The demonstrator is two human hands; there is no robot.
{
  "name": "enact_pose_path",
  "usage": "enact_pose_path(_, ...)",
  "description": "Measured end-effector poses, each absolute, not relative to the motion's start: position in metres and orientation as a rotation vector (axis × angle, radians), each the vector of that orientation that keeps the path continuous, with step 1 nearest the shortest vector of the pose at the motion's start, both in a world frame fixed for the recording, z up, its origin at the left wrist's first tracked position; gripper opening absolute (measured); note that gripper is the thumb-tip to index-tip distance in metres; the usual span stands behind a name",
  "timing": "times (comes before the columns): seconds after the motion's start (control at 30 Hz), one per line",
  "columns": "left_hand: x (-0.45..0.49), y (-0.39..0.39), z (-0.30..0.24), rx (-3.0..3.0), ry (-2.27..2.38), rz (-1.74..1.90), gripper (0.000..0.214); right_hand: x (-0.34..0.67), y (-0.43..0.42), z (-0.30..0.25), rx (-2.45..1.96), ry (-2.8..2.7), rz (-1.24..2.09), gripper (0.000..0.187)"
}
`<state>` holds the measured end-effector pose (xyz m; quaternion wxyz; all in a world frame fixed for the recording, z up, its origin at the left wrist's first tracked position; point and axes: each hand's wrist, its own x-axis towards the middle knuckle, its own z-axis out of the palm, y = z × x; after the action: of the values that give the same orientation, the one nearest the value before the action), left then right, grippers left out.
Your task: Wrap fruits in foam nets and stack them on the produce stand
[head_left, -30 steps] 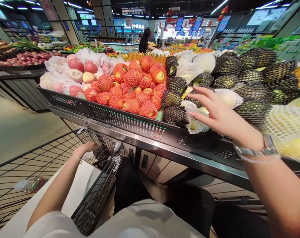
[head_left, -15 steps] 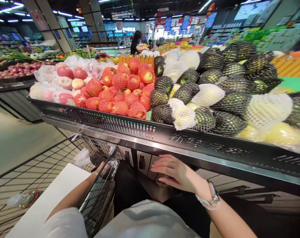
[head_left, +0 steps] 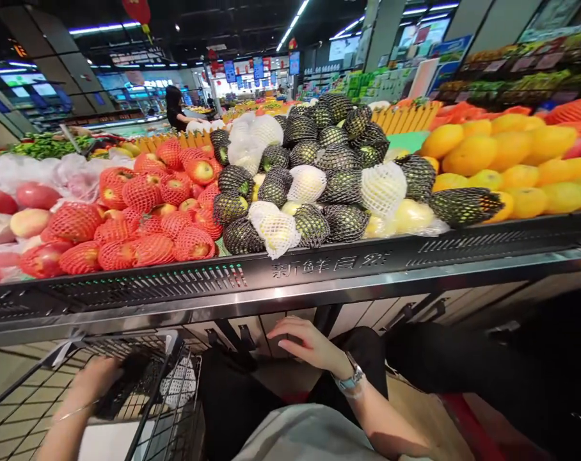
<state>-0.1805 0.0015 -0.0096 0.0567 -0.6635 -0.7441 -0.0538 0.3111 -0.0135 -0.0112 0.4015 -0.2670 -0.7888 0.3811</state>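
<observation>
Left hand: the left hand [head_left: 97, 378] is at the lower left of the frame, in the cart [head_left: 173, 342]; blur hides its fingers, so whether they grip cannot be told.
Black-netted fruit: the black-netted fruit [head_left: 133, 376] lies in the cart, just right of that hand.
White-netted fruit: the white-netted fruit [head_left: 179, 383] sits farther right, by the cart's side, apart from the hand.
Right hand: the right hand [head_left: 302, 342], lower centre, holds nothing, fingers loosely apart, below the fruit stand [head_left: 319, 266].

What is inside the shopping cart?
In the shopping cart: a white-netted item, blurred dark netting beside the left hand, and a white panel. What the hand and netting cover can't be seen.
</observation>
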Motion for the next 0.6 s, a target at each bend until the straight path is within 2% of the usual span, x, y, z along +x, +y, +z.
enact_pose_path(0.1,-0.181,0.013,0.046,-1.940,-2.403,-0.174,0.023,0.312,-0.014,-0.015,-0.776,-1.866,1.019,0.025)
enact_pose_path(0.23,-0.092,0.002,0.093,-2.305,-2.162,-0.716,0.025,0.293,-0.019,-0.019,-0.707,-1.719,1.115,0.024)
enact_pose_path(0.27,-0.061,0.000,0.095,-2.426,-2.041,-0.871,0.026,0.286,-0.020,-0.020,-0.657,-1.680,1.160,0.031)
enact_pose_path(0.37,0.025,0.006,0.080,-2.681,-1.835,-1.160,0.025,0.265,-0.027,-0.026,-0.599,-1.514,1.312,0.068)
enact_pose_path(0.43,0.064,0.015,0.057,-2.724,-1.859,-1.459,0.027,0.256,-0.031,-0.031,-0.662,-1.384,1.333,0.081)
enact_pose_path(0.5,0.086,0.022,0.032,-2.811,-1.924,-1.643,0.030,0.253,-0.032,-0.035,-0.789,-1.264,1.229,0.077)
enact_pose_path(0.6,0.093,0.022,0.003,-2.898,-1.733,-1.821,0.031,0.260,-0.030,-0.038,-0.988,-1.169,1.004,0.046)
